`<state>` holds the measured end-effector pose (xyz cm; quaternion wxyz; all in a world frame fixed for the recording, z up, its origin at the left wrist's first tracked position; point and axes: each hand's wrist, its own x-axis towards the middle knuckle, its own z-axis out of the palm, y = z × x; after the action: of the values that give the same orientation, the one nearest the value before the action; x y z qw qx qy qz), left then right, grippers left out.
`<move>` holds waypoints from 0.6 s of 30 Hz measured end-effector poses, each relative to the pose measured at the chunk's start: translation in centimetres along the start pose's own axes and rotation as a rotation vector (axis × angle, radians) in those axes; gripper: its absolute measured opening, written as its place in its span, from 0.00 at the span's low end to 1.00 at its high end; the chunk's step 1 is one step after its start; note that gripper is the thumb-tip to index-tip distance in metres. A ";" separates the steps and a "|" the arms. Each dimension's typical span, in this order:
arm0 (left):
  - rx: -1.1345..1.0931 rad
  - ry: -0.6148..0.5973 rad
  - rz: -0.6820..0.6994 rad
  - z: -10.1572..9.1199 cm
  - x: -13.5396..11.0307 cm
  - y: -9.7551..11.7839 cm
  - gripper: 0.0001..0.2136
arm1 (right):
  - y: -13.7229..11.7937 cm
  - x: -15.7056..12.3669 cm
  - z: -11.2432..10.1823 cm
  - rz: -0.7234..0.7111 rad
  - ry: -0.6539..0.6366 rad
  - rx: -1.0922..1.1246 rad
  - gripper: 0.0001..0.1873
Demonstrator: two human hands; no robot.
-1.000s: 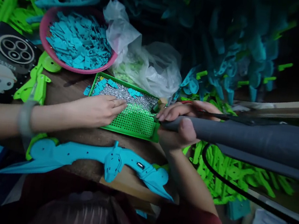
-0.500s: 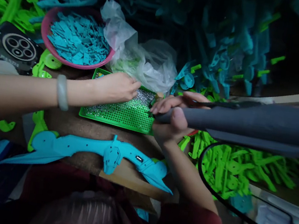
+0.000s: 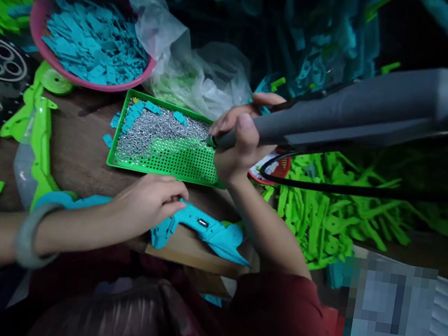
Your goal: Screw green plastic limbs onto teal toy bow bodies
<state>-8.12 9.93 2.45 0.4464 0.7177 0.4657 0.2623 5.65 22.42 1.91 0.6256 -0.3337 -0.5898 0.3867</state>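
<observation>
My right hand (image 3: 238,145) is wrapped round the front of a long grey powered screwdriver (image 3: 341,115), whose tip sits at the right edge of a green perforated tray (image 3: 174,160) holding a heap of small silver screws (image 3: 149,129). My left hand (image 3: 147,201) rests with curled fingers on the middle of a long teal plastic toy piece (image 3: 206,230) lying along the table's near edge. I cannot see whether the fingers pinch a screw. A pale bangle (image 3: 28,237) circles my left wrist.
A pink bowl (image 3: 40,48) of teal plastic bits stands at the back left beside a crumpled clear bag (image 3: 188,67). Green plastic parts (image 3: 326,217) pile up on the right, more green pieces (image 3: 40,129) on the left. A black cable (image 3: 372,193) runs right.
My left hand left the screw tray and came down onto the teal piece. My right hand tilted the screwdriver's rear end upward, its tip staying at the tray's right edge.
</observation>
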 end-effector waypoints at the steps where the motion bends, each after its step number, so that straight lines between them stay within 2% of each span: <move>1: 0.062 -0.023 0.015 0.4 0.5 0.0 0.03 | 0.3 0.1 0.3 -0.040 0.022 0.063 0.18; 5: 0.142 -0.080 0.039 1.9 0.7 0.2 0.04 | 1.9 -0.6 1.3 0.012 -0.057 0.147 0.18; 10: 0.178 0.019 0.120 4.2 -1.5 0.3 0.05 | 3.0 -1.6 1.6 0.063 -0.092 0.206 0.19; 13: 0.189 0.049 0.148 4.8 -2.0 0.0 0.07 | 2.9 -1.6 1.6 0.077 -0.090 0.219 0.20; 16: 0.080 0.055 0.093 4.5 -1.9 -0.1 0.05 | 2.7 -1.5 1.7 0.117 -0.083 0.198 0.21; 18: -0.030 0.057 -0.011 3.9 -1.7 0.3 0.03 | 2.7 -1.5 1.8 0.119 -0.084 0.194 0.20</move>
<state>-5.61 6.81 0.93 0.4451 0.7006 0.4780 0.2874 3.65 22.29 -1.00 0.6054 -0.2895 -0.5545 0.4921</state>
